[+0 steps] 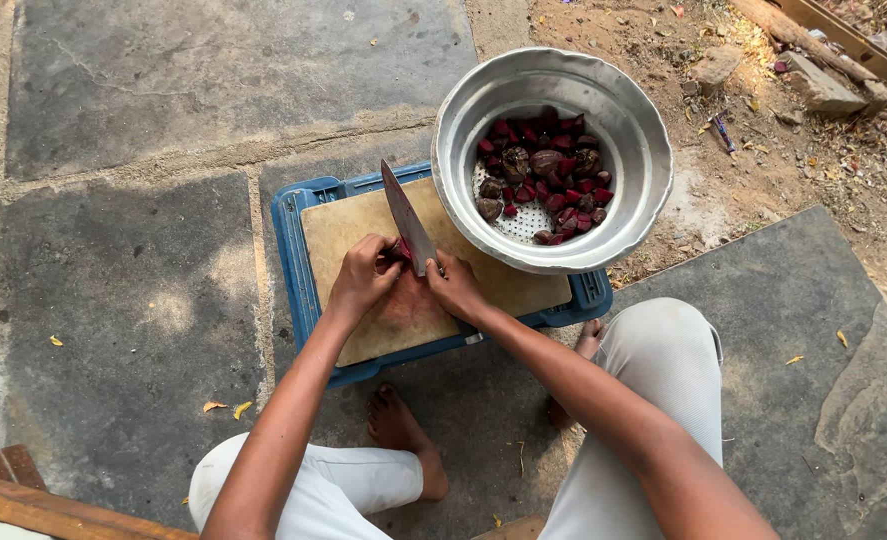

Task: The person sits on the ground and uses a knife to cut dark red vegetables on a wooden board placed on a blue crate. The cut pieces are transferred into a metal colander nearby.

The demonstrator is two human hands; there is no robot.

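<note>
On top of an upturned blue plastic crate (293,250), seen from the head camera looking straight down, lies a worn wooden cutting board (363,225), and both hands work at its middle. The left hand (361,280) is closed around a small dark-red piece of beetroot (402,248), fingertips pinching it against the board; only a sliver of the piece shows between the fingers. The right hand (455,287) is clenched on the handle of a large kitchen knife (408,218), whose broad blade points away from the person and rests just beside the left fingertips, touching or nearly touching the piece. A wide metal colander bowl (483,110) sits on the far right corner of the crate, overlapping the board's edge, and holds a heap of beetroot chunks (548,175), some cut red, some still round with dark skin. The person squats on grey stone slabs (143,300), bare feet just beside the crate; dry earth with rubble and scattered yellow leaves lies beyond the bowl. By the look of it, the beetroot piece is firm and dense but small, wet and probably slippery with juice, so it would best be held from above on its sides with curled fingertips, flat face down, well back from the edge of the blade. The knife seems stiff and fairly heavy, taken fully by the handle.
</note>
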